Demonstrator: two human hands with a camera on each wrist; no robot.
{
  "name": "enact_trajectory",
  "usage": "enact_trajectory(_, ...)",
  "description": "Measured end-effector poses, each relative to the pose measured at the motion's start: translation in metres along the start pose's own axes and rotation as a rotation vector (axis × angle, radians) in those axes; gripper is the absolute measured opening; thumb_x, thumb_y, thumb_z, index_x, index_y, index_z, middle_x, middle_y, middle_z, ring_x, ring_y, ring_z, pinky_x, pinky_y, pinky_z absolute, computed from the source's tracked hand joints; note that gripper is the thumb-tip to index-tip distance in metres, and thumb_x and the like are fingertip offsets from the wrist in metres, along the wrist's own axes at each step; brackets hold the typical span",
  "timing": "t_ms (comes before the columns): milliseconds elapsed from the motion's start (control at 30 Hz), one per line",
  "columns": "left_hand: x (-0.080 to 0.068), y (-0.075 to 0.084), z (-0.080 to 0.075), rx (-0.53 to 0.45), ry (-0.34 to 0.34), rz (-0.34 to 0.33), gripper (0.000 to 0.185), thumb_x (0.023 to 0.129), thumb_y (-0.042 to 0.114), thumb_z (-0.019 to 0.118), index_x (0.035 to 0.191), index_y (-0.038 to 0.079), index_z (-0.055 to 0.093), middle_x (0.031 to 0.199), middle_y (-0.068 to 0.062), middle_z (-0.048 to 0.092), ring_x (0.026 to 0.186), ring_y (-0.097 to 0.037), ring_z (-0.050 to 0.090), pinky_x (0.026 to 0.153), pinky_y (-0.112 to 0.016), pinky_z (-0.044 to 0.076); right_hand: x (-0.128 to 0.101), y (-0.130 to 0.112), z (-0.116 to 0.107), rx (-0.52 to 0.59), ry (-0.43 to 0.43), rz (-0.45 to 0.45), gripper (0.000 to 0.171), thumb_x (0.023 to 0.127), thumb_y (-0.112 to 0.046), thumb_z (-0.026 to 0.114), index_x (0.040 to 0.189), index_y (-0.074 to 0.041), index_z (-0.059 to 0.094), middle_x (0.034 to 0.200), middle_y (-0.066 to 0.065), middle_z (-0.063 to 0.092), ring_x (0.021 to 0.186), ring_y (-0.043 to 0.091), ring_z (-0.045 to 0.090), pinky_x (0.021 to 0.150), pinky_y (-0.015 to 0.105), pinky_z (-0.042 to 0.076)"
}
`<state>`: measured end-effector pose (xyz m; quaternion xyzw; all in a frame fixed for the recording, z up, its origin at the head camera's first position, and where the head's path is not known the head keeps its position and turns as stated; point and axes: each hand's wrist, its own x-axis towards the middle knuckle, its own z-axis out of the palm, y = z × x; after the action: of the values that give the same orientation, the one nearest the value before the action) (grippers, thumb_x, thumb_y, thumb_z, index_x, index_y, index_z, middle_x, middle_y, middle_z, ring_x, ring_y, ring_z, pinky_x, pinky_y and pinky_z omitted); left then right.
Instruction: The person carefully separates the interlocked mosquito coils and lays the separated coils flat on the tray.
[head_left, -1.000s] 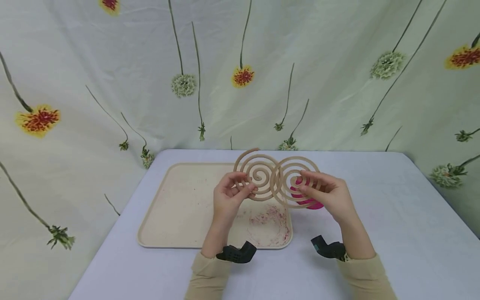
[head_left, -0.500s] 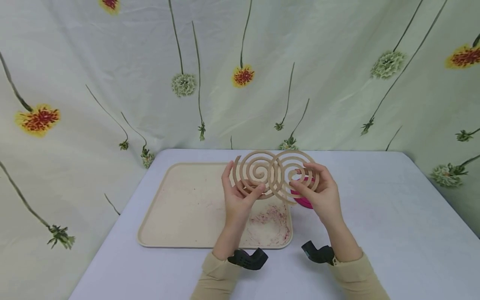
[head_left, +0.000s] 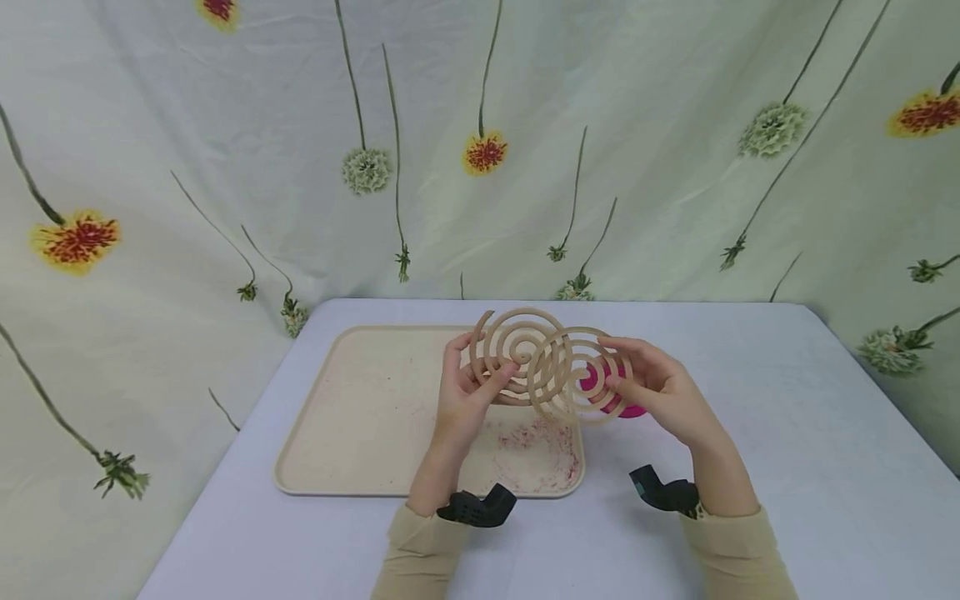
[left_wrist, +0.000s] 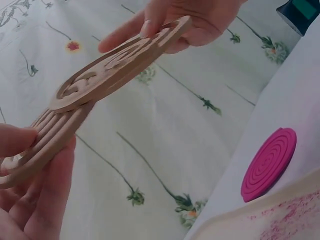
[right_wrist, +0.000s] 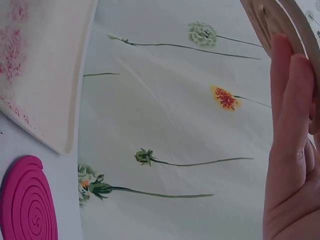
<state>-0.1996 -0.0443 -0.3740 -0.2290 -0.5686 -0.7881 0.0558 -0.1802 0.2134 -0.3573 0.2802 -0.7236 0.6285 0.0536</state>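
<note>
1. We are holding two interlocked tan spiral coils above the worktop (head_left: pixel 750 433).
2. Our left hand (head_left: pixel 465 392) is pinching the left tan coil (head_left: pixel 513 350).
3. Our right hand (head_left: pixel 660 387) is gripping the right tan coil (head_left: pixel 573 379).
4. The coils are overlapping at their inner edges; separation is judged partly done.
5. A pink spiral coil (left_wrist: pixel 269 164) is lying beside the beige tray (head_left: pixel 360 417).

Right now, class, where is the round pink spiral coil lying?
In the head view the round pink spiral coil lies flat on the white table, just right of the beige tray, partly hidden behind the right hand.
</note>
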Motion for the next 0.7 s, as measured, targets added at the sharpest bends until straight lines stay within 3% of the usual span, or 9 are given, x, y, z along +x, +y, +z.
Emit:
enact_trajectory(200,0.0,0.003,-0.011,0.127,-0.04,-0.077,0.036,0.086,-0.006,0.062,0.116,-0.004,0.042,0.1,-0.02,0.063,0.07,-0.015,0.065,0.058,-0.025,0.055,-0.004,-0.001,-0.011,-0.012,-0.179,-0.001,0.043,0.087,0.011,0.056,0.129,0.011,0.046,0.104,0.017,0.063,0.071,0.027,0.066,0.056,0.037,0.057)
enact_trajectory(333,-0.001,0.005,-0.016,0.163,-0.07,-0.106,0.048,0.084,-0.005,0.065,0.126,0.002,0.042,0.097,-0.025,0.063,0.072,-0.015,0.065,0.058,-0.024,0.054,-0.005,-0.002,-0.014,-0.022,-0.194,-0.004,0.044,0.087,0.01,0.057,0.13,0.009,0.047,0.113,0.03,0.055,0.071,0.029,0.065,0.056,0.038,0.057)
enact_trajectory(400,-0.001,0.005,-0.017,0.171,-0.108,-0.108,0.057,0.084,-0.006,0.065,0.134,0.005,0.038,0.094,-0.024,0.064,0.071,-0.015,0.065,0.057,-0.024,0.054,-0.005,-0.002,-0.014,-0.02,-0.19,-0.019,0.044,0.087,0.011,0.057,0.13,0.01,0.046,0.12,0.022,0.057,0.071,0.027,0.065,0.056,0.037,0.057)
enact_trajectory(567,-0.002,0.001,-0.012,0.179,-0.204,-0.104,0.06,0.084,-0.009,0.062,0.136,0.003,0.035,0.086,-0.02,0.062,0.065,-0.014,0.063,0.056,-0.024,0.054,-0.004,-0.001,-0.012,-0.051,-0.073,-0.02,0.046,0.086,0.011,0.057,0.131,0.009,0.046,0.118,-0.001,0.062,0.074,0.019,0.065,0.058,0.034,0.057)
enact_trajectory(700,-0.003,0.0,-0.006,0.182,-0.219,-0.098,0.052,0.085,-0.008,0.061,0.13,0.001,0.038,0.083,-0.019,0.06,0.063,-0.014,0.063,0.055,-0.024,0.054,-0.003,-0.002,-0.005,-0.053,0.095,0.027,0.046,0.087,0.007,0.06,0.131,0.002,0.05,0.125,-0.001,0.056,0.087,0.014,0.065,0.068,0.029,0.056)
